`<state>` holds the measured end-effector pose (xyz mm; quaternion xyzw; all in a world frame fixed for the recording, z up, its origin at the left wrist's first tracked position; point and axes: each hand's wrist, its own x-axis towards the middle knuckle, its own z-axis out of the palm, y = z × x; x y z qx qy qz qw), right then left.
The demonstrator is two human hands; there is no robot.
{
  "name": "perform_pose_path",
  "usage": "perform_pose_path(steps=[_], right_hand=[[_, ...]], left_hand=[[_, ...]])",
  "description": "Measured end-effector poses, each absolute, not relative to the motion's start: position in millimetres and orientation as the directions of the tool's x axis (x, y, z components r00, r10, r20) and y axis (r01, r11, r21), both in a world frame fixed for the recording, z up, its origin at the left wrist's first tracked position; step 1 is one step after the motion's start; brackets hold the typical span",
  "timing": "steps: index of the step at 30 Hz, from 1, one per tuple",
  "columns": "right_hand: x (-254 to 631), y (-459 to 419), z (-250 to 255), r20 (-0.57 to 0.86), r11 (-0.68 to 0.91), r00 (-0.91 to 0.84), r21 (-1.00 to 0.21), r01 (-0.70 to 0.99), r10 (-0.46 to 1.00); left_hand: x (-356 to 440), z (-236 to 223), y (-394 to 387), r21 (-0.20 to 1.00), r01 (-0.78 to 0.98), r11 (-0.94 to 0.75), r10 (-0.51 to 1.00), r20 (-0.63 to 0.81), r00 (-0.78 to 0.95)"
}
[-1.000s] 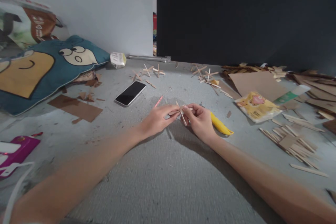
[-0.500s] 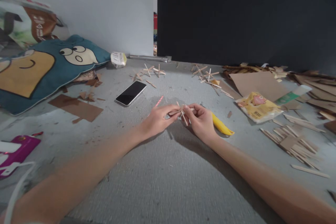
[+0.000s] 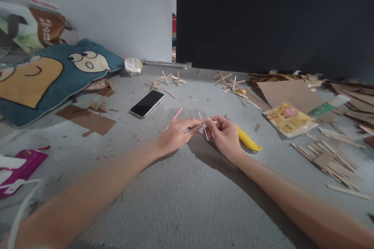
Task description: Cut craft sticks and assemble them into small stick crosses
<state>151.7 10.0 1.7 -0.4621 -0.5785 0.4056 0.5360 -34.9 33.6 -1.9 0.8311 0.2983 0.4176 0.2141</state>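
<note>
Between my two hands, above the middle of the grey table (image 3: 163, 210), are small crossed wooden sticks (image 3: 205, 131). My right hand (image 3: 224, 136) pinches them near the crossing between thumb and fingers. From the other side, my left hand (image 3: 177, 134) closes thumb and fingertips on the same sticks; its fingers partly hide them. Just beyond the left hand lies a pink-and-white striped stick (image 3: 177, 113). By the right wrist lies a yellow-handled tool (image 3: 248, 140), its far end hidden behind the hand.
A phone (image 3: 147, 104) lies ahead on the left. Crossed stick pieces (image 3: 177, 79) stand farther back. To the right are a yellow packet (image 3: 290, 120), loose sticks (image 3: 330, 159) and cardboard (image 3: 288, 91). Leftward are a blue cushion (image 3: 84, 74), cardboard scraps (image 3: 84, 118) and a purple case (image 3: 29, 165).
The left fingers have shifted slightly along the sticks, toward the crossing. The right hand keeps its pinch. The whole view has moved a little.
</note>
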Motion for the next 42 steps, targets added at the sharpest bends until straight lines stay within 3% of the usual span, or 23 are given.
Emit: perform_pose_path(steps=[9, 16, 19, 23, 26, 32, 40, 42], right_hand=[[150, 9, 2, 0.223, 0.222, 0.018, -0.973, 0.064, 0.975], [150, 8, -1, 0.259, 0.257, 0.009, -0.962, 0.089, 0.966], [154, 11, -3, 0.380, 0.372, 0.017, -0.912, 0.176, 0.925], [159, 17, -3, 0.622, 0.604, -0.065, -0.723, 0.337, 0.781], [159, 21, -4, 0.625, 0.628, -0.129, -0.705, 0.330, 0.770], [157, 28, -12, 0.594, 0.622, -0.185, -0.739, 0.261, 0.783], [165, 31, -18, 0.659, 0.691, -0.233, -0.618, 0.374, 0.715], [166, 30, -20, 0.628, 0.670, -0.254, -0.618, 0.412, 0.736]], left_hand=[[-33, -8, 33, 0.560, 0.356, -0.748, 0.662, 0.600, 0.448], [-32, -9, 32, 0.653, 0.305, -0.694, 0.714, 0.570, 0.407], [-31, -10, 34, 0.715, 0.222, -0.663, 0.733, 0.557, 0.391], [-28, -6, 34, 0.807, 0.055, -0.587, 0.772, 0.538, 0.339], [-27, -3, 34, 0.837, 0.021, -0.547, 0.797, 0.513, 0.319], [-29, -1, 36, 0.811, 0.039, -0.584, 0.767, 0.536, 0.353], [-31, -1, 40, 0.654, 0.211, -0.727, 0.680, 0.642, 0.354], [-32, -1, 40, 0.676, 0.209, -0.706, 0.694, 0.603, 0.394]])
